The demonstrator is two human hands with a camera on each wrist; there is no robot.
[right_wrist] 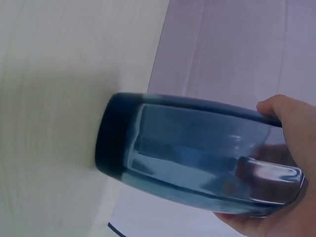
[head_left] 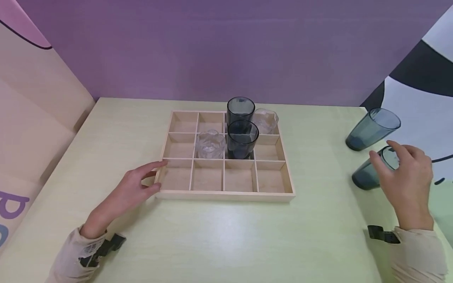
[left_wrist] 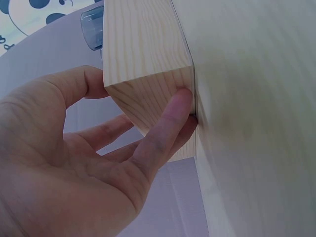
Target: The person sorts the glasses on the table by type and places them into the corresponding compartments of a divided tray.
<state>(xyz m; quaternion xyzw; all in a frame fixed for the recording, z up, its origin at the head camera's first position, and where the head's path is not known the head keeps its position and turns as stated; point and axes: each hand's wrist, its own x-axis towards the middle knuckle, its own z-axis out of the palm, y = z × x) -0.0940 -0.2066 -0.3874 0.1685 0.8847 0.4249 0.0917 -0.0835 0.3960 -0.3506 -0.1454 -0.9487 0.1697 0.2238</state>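
At the right of the table, my right hand (head_left: 407,177) grips the nearer blue-grey drinking glass (right_wrist: 197,148) around its rim end, thumb and fingers on opposite sides. A second blue-grey glass (head_left: 373,129) stands just behind it. My left hand (head_left: 132,186) holds the left side of a wooden divided tray (head_left: 226,194), near its front corner; in the left wrist view, fingertips touch the pale wood. Two dark blue-grey glasses, a rear one (head_left: 240,106) and a middle-row one (head_left: 242,139), stand in the tray's third column.
A clear wavy-rimmed glass (head_left: 210,144) sits in the tray's middle row, second column. Another clear glass (head_left: 265,121) occupies the back right compartment. A purple wall (head_left: 226,51) rises behind the pale table (head_left: 226,239), with printed panels on both sides.
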